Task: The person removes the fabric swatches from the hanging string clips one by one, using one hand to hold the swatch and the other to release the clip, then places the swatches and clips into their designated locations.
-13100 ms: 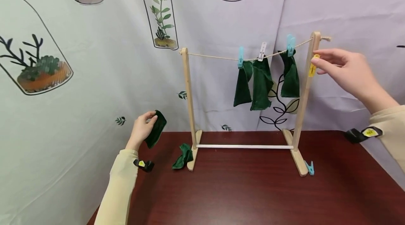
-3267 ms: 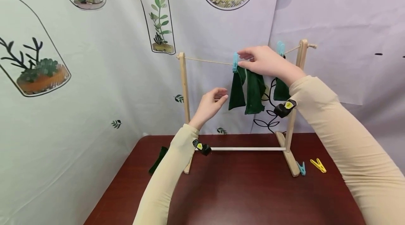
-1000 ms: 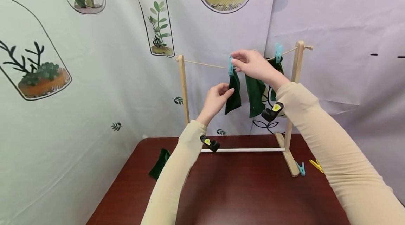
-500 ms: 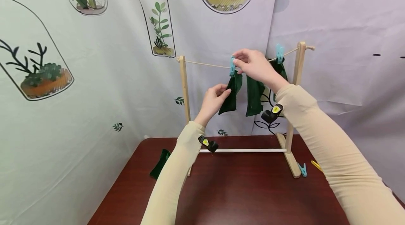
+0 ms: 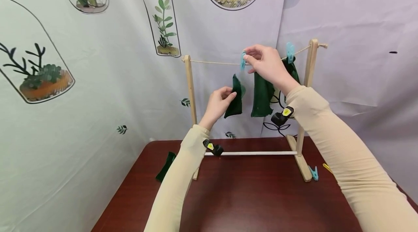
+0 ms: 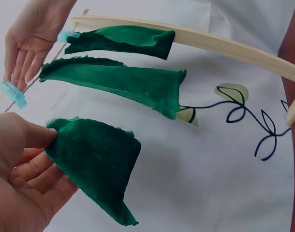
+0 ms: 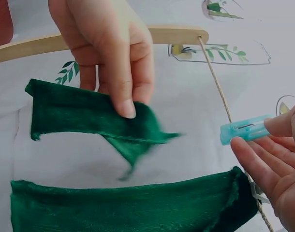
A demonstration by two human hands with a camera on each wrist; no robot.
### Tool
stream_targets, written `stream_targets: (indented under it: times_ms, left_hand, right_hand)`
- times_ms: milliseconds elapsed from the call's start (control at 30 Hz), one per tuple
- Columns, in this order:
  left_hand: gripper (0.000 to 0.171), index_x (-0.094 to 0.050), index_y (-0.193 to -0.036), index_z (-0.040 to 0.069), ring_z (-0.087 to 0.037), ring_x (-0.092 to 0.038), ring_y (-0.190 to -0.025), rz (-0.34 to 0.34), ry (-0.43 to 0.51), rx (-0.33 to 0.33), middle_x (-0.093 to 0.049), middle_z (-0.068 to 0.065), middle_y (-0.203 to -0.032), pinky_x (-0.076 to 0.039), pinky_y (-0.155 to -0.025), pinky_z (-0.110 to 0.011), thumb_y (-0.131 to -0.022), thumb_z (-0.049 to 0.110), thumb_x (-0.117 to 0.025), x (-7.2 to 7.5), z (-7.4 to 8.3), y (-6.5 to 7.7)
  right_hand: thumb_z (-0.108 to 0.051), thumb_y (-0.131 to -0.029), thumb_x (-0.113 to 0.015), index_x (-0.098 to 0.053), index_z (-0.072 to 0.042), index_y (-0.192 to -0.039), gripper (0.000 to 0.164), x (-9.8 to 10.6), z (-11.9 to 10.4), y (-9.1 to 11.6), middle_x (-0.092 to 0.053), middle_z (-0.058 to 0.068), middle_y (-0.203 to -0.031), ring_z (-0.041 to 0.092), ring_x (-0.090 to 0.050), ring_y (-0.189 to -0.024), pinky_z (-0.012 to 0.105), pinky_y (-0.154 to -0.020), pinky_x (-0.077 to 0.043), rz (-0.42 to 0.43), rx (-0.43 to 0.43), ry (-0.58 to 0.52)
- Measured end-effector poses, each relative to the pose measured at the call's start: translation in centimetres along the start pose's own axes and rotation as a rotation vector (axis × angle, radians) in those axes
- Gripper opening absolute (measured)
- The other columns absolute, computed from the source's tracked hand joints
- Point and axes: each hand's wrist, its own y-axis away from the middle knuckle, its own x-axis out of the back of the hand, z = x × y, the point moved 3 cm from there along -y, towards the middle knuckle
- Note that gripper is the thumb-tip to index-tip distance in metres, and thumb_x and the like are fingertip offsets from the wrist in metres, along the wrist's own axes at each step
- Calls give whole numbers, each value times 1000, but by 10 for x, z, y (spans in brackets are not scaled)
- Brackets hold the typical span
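My left hand (image 5: 218, 103) pinches a green velvety cloth (image 6: 96, 159) by its edge between thumb and fingers. The cloth hangs below the rope line (image 5: 213, 62), apart from it. Up at the line, my right hand (image 5: 269, 63) pinches a light blue clothespin (image 7: 244, 128) between thumb and fingertip. The clothespin's tip overlaps the rope; I cannot tell whether it clamps it. Beside it a second green cloth (image 5: 262, 96) hangs, held by a white clothespin (image 7: 258, 192) mostly hidden by the right hand. A third green cloth (image 5: 291, 70) hangs from another blue clothespin (image 5: 290, 52).
The wooden drying rack (image 5: 190, 90), with a white crossbar (image 5: 258, 153), stands on a dark red table (image 5: 254, 195). A green cloth (image 5: 166, 166) lies at left, partly behind the left sleeve. A blue clothespin (image 5: 314, 173) and a partly hidden yellow one (image 5: 327, 168) lie at right.
The cloth in my left hand has come out of the blue clothespin and dropped slightly. Earlier, the left hand's previous cloth and the right hand's yellow clothespin were put on the table.
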Motion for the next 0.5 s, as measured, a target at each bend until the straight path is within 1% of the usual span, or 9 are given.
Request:
stream_targets:
  times_ms: [100,200,300,367,500]
  left_hand:
    - [28,-69,-119,0,-22,-67,-92,-35,-33,15,-72,-12,-105,-53,-83,-32,-102,21,-63,1,-4,3]
    - [31,-67,-123,1,-22,-67,-94,-91,-65,42,-72,-12,-106,-53,-83,-35,-102,23,-62,1,-12,8]
    - [33,-67,-126,1,-21,-67,-96,-143,-95,65,-72,-10,-107,-54,-84,-35,-103,24,-61,0,-22,16]
    - [32,-66,-125,1,-21,-68,-96,-166,-123,74,-72,-9,-107,-54,-83,-35,-102,22,-61,0,-29,22]
    - [31,-66,-124,-1,-22,-67,-98,-200,-152,103,-72,-10,-107,-54,-83,-35,-103,20,-60,2,-38,32]
  right_hand:
    - [-32,-104,-57,-59,-7,-137,41,4,-4,0,-64,11,-131,20,-72,-87,34,-86,-56,29,23,1]
    - [-31,-104,-57,-60,-7,-137,41,8,-9,0,-64,12,-131,17,-72,-87,30,-82,-57,58,47,-6]
    - [-30,-104,-58,-60,-6,-137,41,11,-13,-1,-64,13,-130,19,-71,-90,26,-77,-57,85,61,-32]
    - [-29,-104,-58,-61,-6,-136,40,13,-14,0,-64,12,-130,21,-72,-90,25,-76,-57,103,66,-50]
    - [-28,-103,-58,-61,-6,-135,39,15,-16,4,-64,12,-129,24,-70,-95,25,-75,-57,120,66,-90]
